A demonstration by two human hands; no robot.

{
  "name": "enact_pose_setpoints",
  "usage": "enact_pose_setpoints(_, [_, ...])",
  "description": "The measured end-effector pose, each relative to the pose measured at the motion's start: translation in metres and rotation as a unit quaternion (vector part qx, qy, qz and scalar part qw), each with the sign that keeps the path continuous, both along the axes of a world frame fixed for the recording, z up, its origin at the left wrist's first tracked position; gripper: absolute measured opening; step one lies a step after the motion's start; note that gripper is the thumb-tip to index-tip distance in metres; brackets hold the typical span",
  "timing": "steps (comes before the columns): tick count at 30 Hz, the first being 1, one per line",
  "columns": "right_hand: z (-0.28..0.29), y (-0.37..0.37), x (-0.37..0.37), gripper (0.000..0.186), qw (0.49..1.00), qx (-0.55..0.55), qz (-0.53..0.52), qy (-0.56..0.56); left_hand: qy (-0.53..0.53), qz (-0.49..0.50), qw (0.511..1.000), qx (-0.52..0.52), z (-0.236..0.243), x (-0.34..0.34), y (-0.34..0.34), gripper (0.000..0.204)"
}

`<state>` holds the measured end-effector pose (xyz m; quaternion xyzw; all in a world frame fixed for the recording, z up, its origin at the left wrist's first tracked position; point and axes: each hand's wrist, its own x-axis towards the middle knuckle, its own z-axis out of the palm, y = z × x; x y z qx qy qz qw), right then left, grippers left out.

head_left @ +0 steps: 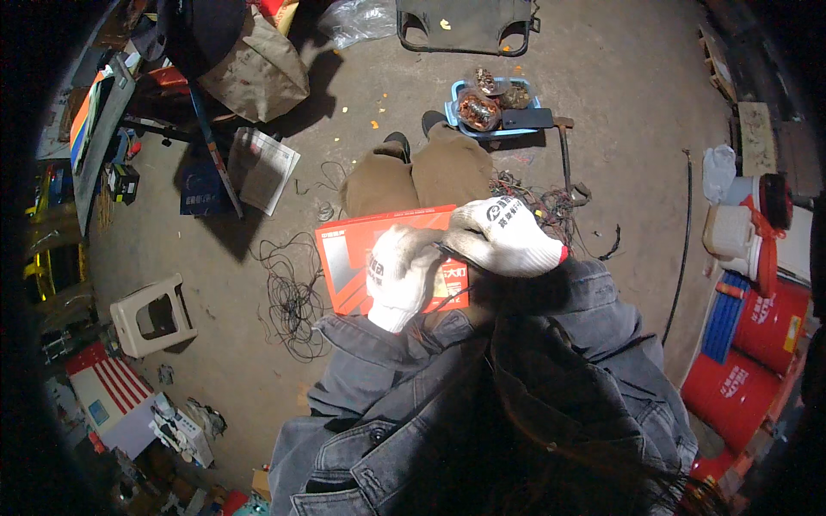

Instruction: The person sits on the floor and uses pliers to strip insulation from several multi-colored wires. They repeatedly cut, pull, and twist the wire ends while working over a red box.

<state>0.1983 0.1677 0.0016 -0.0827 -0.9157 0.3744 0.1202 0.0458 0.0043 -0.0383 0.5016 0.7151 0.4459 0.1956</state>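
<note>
Both my hands wear white knit gloves with dark print and meet above my lap. My left hand (398,273) has its fingers curled in a pinch, and my right hand (509,238) reaches in from the right, also closed. Between the fingertips runs a thin black wire (451,253); its ends are hard to make out. Beneath the hands, a flat red-orange box (343,273) with pale print lies across my lap. My gloves cover part of its right half.
Tangled black wire (291,297) lies on the floor left of the box; mixed wires (551,206) lie to the right, near a hammer (565,155). Ahead stands a blue basket (503,133) with bags of small parts and a phone. A beige stool (153,316) and red drums (730,397) flank me.
</note>
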Motion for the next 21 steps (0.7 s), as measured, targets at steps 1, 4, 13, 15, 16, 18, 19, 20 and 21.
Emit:
enact_pose_setpoints(1, [-0.002, 0.0, 0.001, 0.022, 1.0, 0.001, 0.009, -0.001, 0.009, -0.003, 1.0, 0.004, 0.001, 0.0, 0.0, 0.019])
enact_pose_setpoints(4, [-0.008, -0.002, 0.0, 0.024, 1.0, -0.024, 0.017, 0.013, 0.019, -0.002, 1.0, 0.014, 0.002, 0.0, 0.001, 0.019])
enact_pose_setpoints(13, [-0.006, -0.011, -0.001, 0.033, 0.957, -0.236, -0.087, -0.144, 0.043, 0.006, 0.999, 0.022, 0.002, 0.002, 0.0, 0.018])
enact_pose_setpoints(15, [-0.006, -0.01, -0.001, 0.034, 0.952, -0.258, -0.076, -0.145, 0.044, 0.006, 0.999, 0.022, 0.002, 0.002, -0.001, 0.019])
enact_pose_setpoints(16, [-0.007, -0.009, -0.001, 0.034, 0.953, -0.252, -0.07, -0.152, 0.035, 0.003, 0.999, 0.012, 0.001, 0.001, -0.001, 0.019])
enact_pose_setpoints(18, [-0.01, -0.008, -0.001, 0.035, 0.958, -0.236, -0.062, -0.151, 0.01, -0.001, 1.0, -0.011, 0.001, 0.0, -0.001, 0.02])
enact_pose_setpoints(19, [-0.012, -0.008, -0.001, 0.034, 0.956, -0.248, -0.067, -0.143, 0.022, -0.004, 1.0, -0.004, 0.001, 0.0, -0.001, 0.02])
enact_pose_setpoints(20, [-0.013, -0.009, 0.0, 0.034, 0.951, -0.26, -0.07, -0.153, 0.026, -0.005, 1.0, 0.002, 0.001, -0.001, -0.001, 0.02])
enact_pose_setpoints(21, [-0.015, -0.009, 0.0, 0.033, 0.949, -0.272, -0.071, -0.143, 0.022, -0.006, 1.0, 0.005, 0.001, -0.001, -0.001, 0.021])
